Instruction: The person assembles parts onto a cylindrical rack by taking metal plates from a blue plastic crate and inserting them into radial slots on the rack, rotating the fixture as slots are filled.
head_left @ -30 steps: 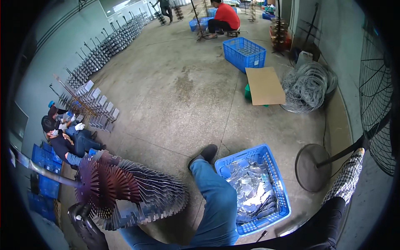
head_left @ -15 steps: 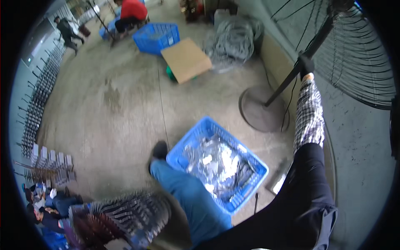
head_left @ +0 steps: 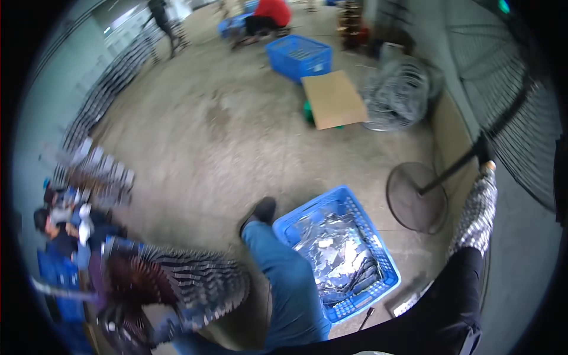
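In its dark glove, my right hand (head_left: 485,149) is closed round the dark pole of a large standing fan (head_left: 451,171), well above its round base (head_left: 417,198). A checked cuff covers that forearm, which reaches out along the right side. The fan's wire cage (head_left: 520,136) rises beyond the hand, close to the wall. Beside my leg sits a blue plastic crate (head_left: 378,251) holding shiny, silvery flat pieces (head_left: 334,251). My left hand cannot be made out in this view.
Stacked ribbed metal parts (head_left: 204,281) stand at lower left, near seated people (head_left: 65,228). Farther off are a cardboard sheet (head_left: 334,100), another blue crate (head_left: 299,56) and coiled grey tubing (head_left: 399,94). A person in red (head_left: 272,15) crouches at the back; metal stacks line the left wall.
The view has swung left, so the floor items appear farther right. The fan pole leans more to the right in view, with my right hand still round it.
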`<state>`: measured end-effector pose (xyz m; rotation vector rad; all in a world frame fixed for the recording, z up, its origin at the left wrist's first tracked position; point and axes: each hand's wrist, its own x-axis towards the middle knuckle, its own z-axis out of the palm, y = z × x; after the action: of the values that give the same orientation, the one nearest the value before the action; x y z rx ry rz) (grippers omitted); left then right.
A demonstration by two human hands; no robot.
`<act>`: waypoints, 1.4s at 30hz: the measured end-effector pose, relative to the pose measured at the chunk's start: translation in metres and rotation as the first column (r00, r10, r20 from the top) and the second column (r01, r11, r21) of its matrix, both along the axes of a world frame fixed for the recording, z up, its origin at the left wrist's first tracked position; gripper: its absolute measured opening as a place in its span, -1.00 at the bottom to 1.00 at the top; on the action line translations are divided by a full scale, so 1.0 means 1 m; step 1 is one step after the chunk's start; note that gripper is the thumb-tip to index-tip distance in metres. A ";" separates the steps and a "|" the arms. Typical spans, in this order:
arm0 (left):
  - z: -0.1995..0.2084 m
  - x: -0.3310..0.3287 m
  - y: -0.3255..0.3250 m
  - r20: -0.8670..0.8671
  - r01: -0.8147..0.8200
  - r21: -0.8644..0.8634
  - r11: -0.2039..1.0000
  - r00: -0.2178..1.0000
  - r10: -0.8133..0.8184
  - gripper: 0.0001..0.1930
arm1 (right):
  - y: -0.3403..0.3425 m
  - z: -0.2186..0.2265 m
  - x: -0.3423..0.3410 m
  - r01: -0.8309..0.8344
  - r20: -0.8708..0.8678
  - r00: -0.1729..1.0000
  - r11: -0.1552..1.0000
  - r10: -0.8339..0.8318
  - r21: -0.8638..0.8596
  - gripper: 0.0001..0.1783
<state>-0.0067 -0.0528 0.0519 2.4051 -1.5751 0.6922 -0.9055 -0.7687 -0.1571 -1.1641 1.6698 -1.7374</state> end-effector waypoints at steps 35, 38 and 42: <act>0.006 -0.025 -0.024 -0.061 0.006 -0.018 1.000 0.998 -0.007 -0.64 | -0.156 -0.014 0.607 -0.748 0.523 0.498 0.648 0.692 -0.145 -0.78; -0.003 -0.023 -0.021 -0.050 -0.065 0.053 0.996 0.996 0.067 -0.64 | -0.140 -0.025 0.518 -0.684 0.503 0.605 0.726 0.617 -0.068 -0.75; 0.012 -0.025 -0.026 -0.025 -0.116 0.092 0.989 0.993 0.119 -0.57 | -0.091 0.005 0.273 -0.463 0.341 0.848 0.880 0.405 0.106 -0.72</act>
<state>-0.0312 -0.0785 0.0642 2.5785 -1.4937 0.6140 -0.6329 -0.8596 -0.1518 -1.0227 1.2283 -1.3608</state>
